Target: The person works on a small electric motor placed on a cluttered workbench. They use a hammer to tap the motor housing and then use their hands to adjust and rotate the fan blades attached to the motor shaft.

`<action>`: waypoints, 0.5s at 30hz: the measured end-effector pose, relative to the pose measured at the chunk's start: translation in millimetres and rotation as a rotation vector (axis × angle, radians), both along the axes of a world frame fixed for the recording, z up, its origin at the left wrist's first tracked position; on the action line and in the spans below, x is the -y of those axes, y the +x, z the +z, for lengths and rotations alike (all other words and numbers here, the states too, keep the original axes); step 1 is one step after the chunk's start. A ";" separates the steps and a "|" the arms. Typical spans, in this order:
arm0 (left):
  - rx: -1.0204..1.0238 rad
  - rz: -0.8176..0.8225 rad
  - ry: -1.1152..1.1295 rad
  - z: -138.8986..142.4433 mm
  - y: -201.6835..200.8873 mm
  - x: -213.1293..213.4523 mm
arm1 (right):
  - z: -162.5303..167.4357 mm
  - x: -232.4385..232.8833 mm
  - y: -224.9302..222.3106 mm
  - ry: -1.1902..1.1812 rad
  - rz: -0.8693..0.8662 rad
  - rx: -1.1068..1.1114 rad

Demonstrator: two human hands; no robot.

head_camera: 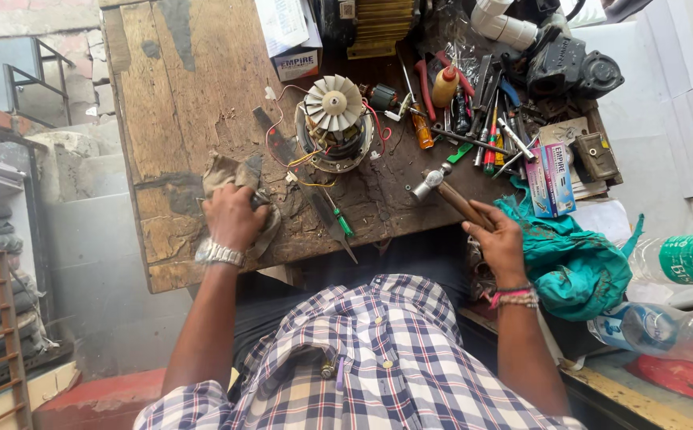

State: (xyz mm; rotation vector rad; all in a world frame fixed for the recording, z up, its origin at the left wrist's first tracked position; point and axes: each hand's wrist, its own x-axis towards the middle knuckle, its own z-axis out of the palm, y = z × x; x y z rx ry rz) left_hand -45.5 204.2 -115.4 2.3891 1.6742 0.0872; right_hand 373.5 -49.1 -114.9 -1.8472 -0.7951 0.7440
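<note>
on the worn wooden surface (195,103), the left hand (231,216) presses a dirty rag (231,171) down at the near left, its grip closed over the cloth. the right hand (496,239) has its grip closed around the wooden handle of a hammer (450,191), head pointing far-left toward the motor (333,123). a careless swing could likely strike the motor's fan blades or loose wires, or knock the green screwdriver (337,213) off the near edge.
</note>
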 end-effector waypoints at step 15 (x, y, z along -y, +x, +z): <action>0.549 -0.407 0.338 133.0 119.6 -38.9 | 41.1 -53.4 -57.2 0.165 0.151 0.983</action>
